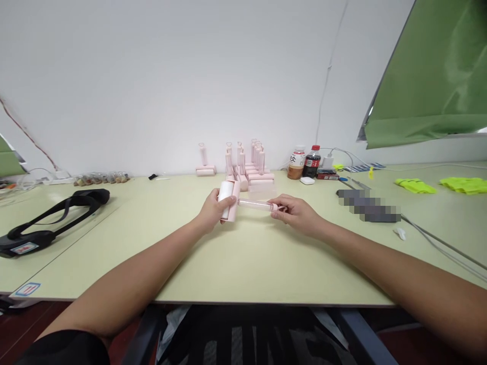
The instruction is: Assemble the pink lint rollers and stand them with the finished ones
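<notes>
Over the middle of the pale green table, my left hand (211, 209) is closed round the head of a pink lint roller (229, 201), whose white roll faces up. A clear handle (256, 204) extends rightward from that head, level above the tabletop. Its pink end is pinched in the fingers of my right hand (294, 213). Behind my hands, several similar pink rollers (261, 177) stand by the wall with their handles upright. One more roller (205, 171) stands apart on their left.
Two bottles (296, 163) (312, 162) stand at the back right, near a white case (307, 180). A blurred dark object (369, 206) and cables lie further right, with yellow cloths (414, 185) beyond. A black strapped headset (26, 242) lies left.
</notes>
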Available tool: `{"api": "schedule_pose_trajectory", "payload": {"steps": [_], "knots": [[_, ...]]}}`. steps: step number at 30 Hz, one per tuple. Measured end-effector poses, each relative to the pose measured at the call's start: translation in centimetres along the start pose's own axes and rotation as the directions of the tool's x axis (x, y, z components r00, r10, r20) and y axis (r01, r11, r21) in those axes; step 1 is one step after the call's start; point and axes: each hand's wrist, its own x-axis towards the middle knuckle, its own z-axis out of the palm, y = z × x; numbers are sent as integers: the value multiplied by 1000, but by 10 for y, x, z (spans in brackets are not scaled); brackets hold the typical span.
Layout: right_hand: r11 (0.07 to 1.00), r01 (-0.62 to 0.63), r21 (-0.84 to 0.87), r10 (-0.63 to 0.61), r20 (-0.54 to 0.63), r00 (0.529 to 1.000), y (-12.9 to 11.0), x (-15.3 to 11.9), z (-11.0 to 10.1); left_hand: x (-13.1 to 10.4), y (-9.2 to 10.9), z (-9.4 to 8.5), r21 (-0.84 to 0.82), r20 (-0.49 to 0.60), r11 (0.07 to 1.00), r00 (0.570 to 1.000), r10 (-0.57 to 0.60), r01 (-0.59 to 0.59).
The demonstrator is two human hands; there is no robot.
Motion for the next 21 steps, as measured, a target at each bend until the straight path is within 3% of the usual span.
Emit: {"api": "schedule_pose_trajectory", "payload": {"steps": [3,8,11,16,21], "knots": [[998,-37,45,34,54,998,-2,-1,1,-2,0,1,8,19,1000,1000,-14,14],[917,-220,332,143,239,960,-6,-8,8,-13,2,13,53,108,999,994,-2,-4],[896,-258,362,146,310,940,-5,-9,10,-19,3,18,133,121,990,992,26,-42],[954,-196,227,120,308,944,-3,-7,7,-19,3,15,259,119,960,990,77,-106],[865,-283,414,179,273,945,-11,-7,-1,-14,5,9,202,95,979,995,23,-42]]}}
